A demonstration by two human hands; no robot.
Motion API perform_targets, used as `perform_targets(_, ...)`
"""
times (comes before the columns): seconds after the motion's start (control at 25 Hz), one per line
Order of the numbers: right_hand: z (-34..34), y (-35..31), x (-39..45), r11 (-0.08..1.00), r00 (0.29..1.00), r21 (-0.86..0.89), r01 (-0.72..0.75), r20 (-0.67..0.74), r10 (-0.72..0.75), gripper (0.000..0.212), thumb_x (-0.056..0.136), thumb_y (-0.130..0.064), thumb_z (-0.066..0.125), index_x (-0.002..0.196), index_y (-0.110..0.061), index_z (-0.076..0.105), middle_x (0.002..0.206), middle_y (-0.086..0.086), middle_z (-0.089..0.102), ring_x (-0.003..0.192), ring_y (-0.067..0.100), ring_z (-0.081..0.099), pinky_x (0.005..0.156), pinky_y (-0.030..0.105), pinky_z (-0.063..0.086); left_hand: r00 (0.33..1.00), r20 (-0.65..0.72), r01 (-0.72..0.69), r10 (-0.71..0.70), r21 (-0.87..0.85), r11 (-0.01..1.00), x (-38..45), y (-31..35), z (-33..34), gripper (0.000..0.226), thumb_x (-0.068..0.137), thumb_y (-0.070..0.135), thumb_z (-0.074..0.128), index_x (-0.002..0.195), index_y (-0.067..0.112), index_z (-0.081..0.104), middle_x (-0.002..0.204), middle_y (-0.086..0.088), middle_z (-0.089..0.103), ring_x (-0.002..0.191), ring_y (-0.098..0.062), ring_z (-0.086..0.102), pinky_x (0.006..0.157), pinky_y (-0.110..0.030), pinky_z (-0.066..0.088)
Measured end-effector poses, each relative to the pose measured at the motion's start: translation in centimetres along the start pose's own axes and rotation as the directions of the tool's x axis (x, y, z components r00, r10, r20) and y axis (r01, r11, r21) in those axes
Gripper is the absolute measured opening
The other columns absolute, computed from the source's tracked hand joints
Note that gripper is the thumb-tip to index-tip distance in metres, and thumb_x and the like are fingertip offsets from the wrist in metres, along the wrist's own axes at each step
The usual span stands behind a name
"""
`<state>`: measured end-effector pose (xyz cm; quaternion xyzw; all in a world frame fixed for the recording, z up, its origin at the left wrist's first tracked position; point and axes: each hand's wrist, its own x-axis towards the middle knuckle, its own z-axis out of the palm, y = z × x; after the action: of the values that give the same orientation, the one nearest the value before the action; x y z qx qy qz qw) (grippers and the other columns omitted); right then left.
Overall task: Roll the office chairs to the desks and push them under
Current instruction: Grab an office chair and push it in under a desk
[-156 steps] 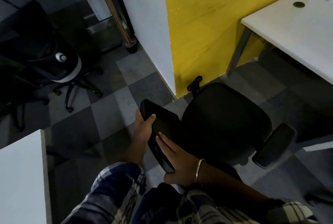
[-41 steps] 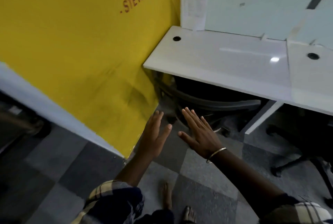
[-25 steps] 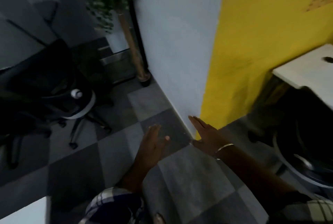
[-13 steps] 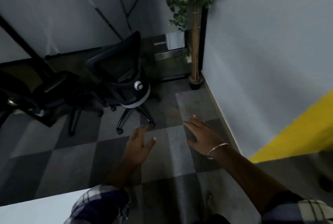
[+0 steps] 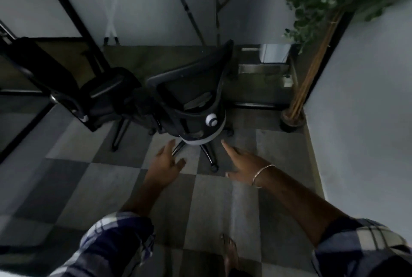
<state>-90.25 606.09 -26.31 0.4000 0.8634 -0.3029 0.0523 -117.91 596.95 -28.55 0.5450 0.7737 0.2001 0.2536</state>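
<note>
A black mesh-back office chair (image 5: 191,89) with a white knob and white lower trim stands straight ahead on the checkered carpet, its back turned to me. A second black chair (image 5: 55,80) stands at the left, close beside it. My left hand (image 5: 166,165) and my right hand (image 5: 242,164) reach forward with fingers spread, both empty, just short of the nearer chair's base. No desk is in view.
A potted artificial tree (image 5: 298,103) stands in the right corner against the grey wall (image 5: 361,98). Glass partitions with black frames (image 5: 73,9) close off the back and left. My foot (image 5: 229,252) shows at the bottom on the carpet tiles.
I have turned away from the desk, where the first chair sits pushed under, and walked toward the two chairs; the mesh-back chair is now much nearer my open hands.
</note>
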Motion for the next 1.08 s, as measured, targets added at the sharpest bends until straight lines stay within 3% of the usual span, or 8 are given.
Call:
perform_targets(0.08, -5.3, -0.5, 6.4, 0.995, 0.974, 0.008, 0.097, -0.206, -0.094, 0.102, 0.095, -0.028, 0.069, 0.165, -0.023, -0.006, 0.169, 0.013, 0.026, 0.142, 0.034, 0.045, 0.111, 0.041, 0.044, 0.991, -0.118, -0.065, 0.066, 0.014, 0.998, 6.8, 2.3, -2.8, 0.076, 0.099, 0.039, 0.067, 0.161, 0.019, 0.03, 0.159, -0.01, 0.044, 0.139, -0.031, 0.046, 0.111, -0.038, 0.039)
perform_targets(0.24, -14.7, -1.4, 18.5, 0.948, 0.737, -0.174, 0.268, -0.597, -0.317, 0.104, 0.084, -0.015, 0.066, 0.165, -0.014, 0.002, 0.168, 0.014, 0.026, 0.146, 0.031, 0.039, 0.118, 0.042, 0.04, 0.912, -0.375, -0.127, 0.163, 0.118, 0.985, 18.3, 7.5, -7.0, 0.1, 0.089, 0.033, 0.073, 0.167, 0.019, 0.012, 0.171, -0.023, 0.011, 0.156, -0.042, 0.018, 0.124, -0.054, 0.025)
perform_targets(0.36, -18.8, 0.9, 25.7, 0.917, 0.748, -0.345, 0.201, -0.551, -0.371, 0.11, 0.08, -0.02, 0.067, 0.165, -0.02, -0.002, 0.173, 0.005, 0.013, 0.156, 0.025, 0.024, 0.125, 0.044, 0.027, 0.959, -0.218, -0.086, 0.182, 0.389, 0.917, 25.1, 9.1, -8.7, 0.114, 0.085, 0.036, 0.077, 0.167, 0.027, -0.002, 0.173, -0.017, -0.001, 0.159, -0.04, 0.004, 0.125, -0.056, 0.018)
perform_targets(0.48, -19.9, 5.3, 31.6, 0.911, 0.901, -0.411, 0.025, -0.386, -0.199, 0.104, 0.085, -0.029, 0.074, 0.166, -0.022, 0.009, 0.173, 0.002, 0.012, 0.159, 0.026, 0.013, 0.127, 0.05, 0.018, 0.983, -0.135, -0.039, 0.123, 0.505, 0.862, 29.2, 8.4, -8.2, 0.098, 0.082, 0.034, 0.077, 0.161, 0.017, 0.022, 0.157, -0.018, 0.032, 0.147, -0.043, 0.029, 0.124, -0.054, 0.023)
perform_targets(0.56, -20.4, 7.0, 33.7, 0.941, 0.882, -0.339, 0.024, -0.436, -0.179, 0.092, 0.08, -0.031, 0.08, 0.159, -0.018, 0.035, 0.162, 0.004, 0.035, 0.147, 0.034, 0.032, 0.12, 0.051, 0.031, 0.96, -0.247, -0.008, 0.136, 0.459, 0.888, 30.4, 8.1, -7.7, 0.071, 0.081, 0.027, 0.074, 0.142, 0.009, 0.043, 0.136, -0.02, 0.047, 0.126, -0.044, 0.045, 0.114, -0.05, 0.034)
perform_targets(0.68, -21.3, 7.3, 35.2, 0.954, 0.831, -0.286, 0.092, -0.506, -0.232, 0.067, 0.072, -0.035, 0.088, 0.131, -0.018, 0.061, 0.131, 0.005, 0.056, 0.122, 0.034, 0.05, 0.106, 0.047, 0.043, 0.935, -0.321, -0.02, 0.149, 0.372, 0.928, 31.0, 7.6, -7.3, 0.047, 0.085, 0.022, 0.073, 0.123, 0.004, 0.051, 0.124, -0.019, 0.053, 0.114, -0.041, 0.051, 0.102, -0.047, 0.039)
perform_targets(0.88, -20.9, 6.6, 34.1, 0.977, 0.828, -0.148, 0.15, -0.522, -0.206, 0.059, 0.055, -0.043, 0.095, 0.101, -0.019, 0.067, 0.1, -0.003, 0.052, 0.099, 0.02, 0.045, 0.082, 0.039, 0.045, 0.932, -0.32, -0.037, 0.171, 0.387, 0.921, 29.5, 6.8, -6.5, 0.049, 0.085, 0.021, 0.077, 0.124, 0.009, 0.05, 0.123, -0.014, 0.051, 0.114, -0.035, 0.05, 0.103, -0.047, 0.039)
perform_targets(1.08, -18.9, 5.0, 29.9, 0.966, 0.851, -0.205, 0.157, -0.469, -0.238, 0.063, 0.047, -0.06, 0.093, 0.092, -0.026, 0.065, 0.093, -0.011, 0.045, 0.096, 0.018, 0.044, 0.075, 0.036, 0.034, 0.969, -0.188, -0.03, 0.163, 0.56, 0.828, 25.3, 4.6, -6.5, 0.062, 0.085, 0.032, 0.071, 0.138, 0.017, 0.041, 0.137, -0.01, 0.046, 0.124, -0.035, 0.045, 0.105, -0.048, 0.038)
